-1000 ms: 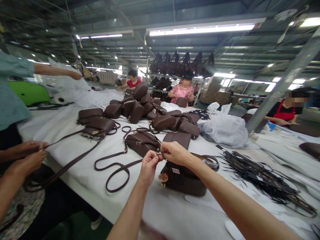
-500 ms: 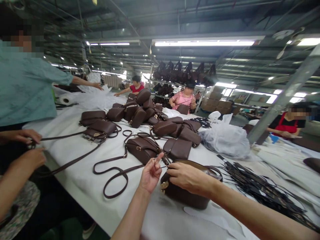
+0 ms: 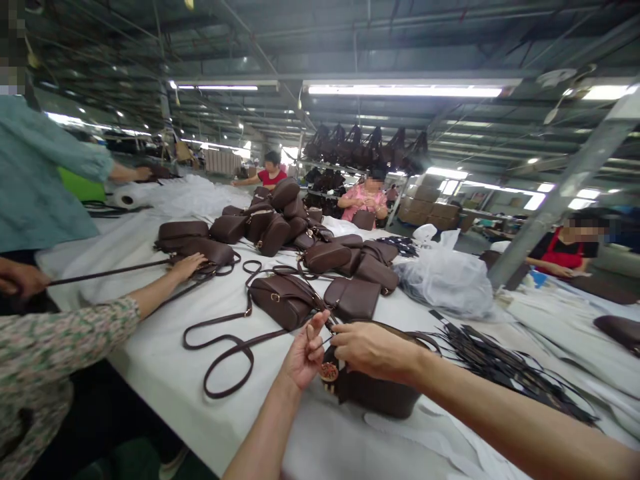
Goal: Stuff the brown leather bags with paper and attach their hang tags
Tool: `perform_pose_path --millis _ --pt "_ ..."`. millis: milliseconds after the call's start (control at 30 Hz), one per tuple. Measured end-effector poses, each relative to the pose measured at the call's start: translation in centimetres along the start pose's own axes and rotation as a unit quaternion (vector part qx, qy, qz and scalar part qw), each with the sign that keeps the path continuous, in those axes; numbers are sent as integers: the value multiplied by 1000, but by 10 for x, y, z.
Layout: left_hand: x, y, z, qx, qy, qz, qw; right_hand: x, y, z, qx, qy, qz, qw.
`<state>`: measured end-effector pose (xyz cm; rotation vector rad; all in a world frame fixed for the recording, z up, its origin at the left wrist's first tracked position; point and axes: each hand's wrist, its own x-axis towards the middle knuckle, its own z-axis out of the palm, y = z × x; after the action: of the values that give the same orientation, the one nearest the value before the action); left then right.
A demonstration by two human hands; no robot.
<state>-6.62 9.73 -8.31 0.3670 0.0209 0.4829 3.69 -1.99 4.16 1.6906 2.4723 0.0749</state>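
A dark brown handbag (image 3: 383, 399) stands on the white-covered table right in front of me, with a round gold-coloured ornament (image 3: 329, 372) at its left end. My left hand (image 3: 303, 353) is closed beside that end, its fingers curled and pinching a thin dark cord (image 3: 327, 339). Reaching across the bag's top, my right hand (image 3: 367, 347) pinches the same cord from the other side. Its fingertips are partly hidden by their angle. Just beyond my hands lies another brown handbag (image 3: 283, 300) with a gold buckle, its long strap (image 3: 225, 363) looped on the table to the left.
A heap of brown handbags (image 3: 273, 223) fills the table's middle. Black corded strips (image 3: 505, 367) lie at right, near a clear plastic bag (image 3: 443, 283). At left, a co-worker's hand (image 3: 189, 267) rests on a handbag (image 3: 213, 252). A slanted metal post (image 3: 550, 193) rises at right.
My hands stay close together at the bag, with only slight finger movement. The floral-sleeved co-worker has reached forward onto a handbag. The person in green has shifted left.
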Motion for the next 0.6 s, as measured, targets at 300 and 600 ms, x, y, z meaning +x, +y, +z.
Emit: perform_pose_path --millis 300,600 --pt "6 -13 -7 -53 9 48 997 33 -7 -7 45 12 299 953" --pt "12 -18 -19 -92 38 80 992 52 -22 -16 6 -43 299 953"
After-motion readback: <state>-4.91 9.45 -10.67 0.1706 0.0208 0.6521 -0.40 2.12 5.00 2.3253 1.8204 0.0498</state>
